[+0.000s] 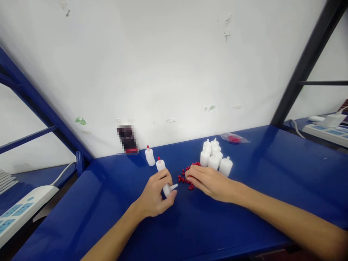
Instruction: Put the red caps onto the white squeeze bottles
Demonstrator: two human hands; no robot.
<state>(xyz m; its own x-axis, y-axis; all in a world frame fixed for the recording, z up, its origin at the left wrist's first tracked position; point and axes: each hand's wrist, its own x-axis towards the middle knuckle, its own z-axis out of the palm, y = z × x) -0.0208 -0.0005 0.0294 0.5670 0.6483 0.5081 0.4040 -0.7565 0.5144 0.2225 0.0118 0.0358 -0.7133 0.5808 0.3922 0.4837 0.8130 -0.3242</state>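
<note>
My left hand (157, 194) is wrapped round a white squeeze bottle (166, 190), whose bare nozzle tilts to the right. Just beyond it stands a white bottle with a red cap (160, 165), and another red-capped bottle (149, 156) is farther back. Over a scatter of small red caps (182, 179), my right hand (208, 179) has its fingertips pinched together at the pile. Whether a cap is between those fingertips is hidden. Behind my right hand several white bottles with uncapped nozzles (214, 162) stand in a cluster.
A clear plastic bag (234, 139) with red caps lies at the back of the blue table (261, 224). A blurred dark object (127, 139) leans against the wall. Power strips (23, 210) sit at the left and right sides, beyond the frame posts.
</note>
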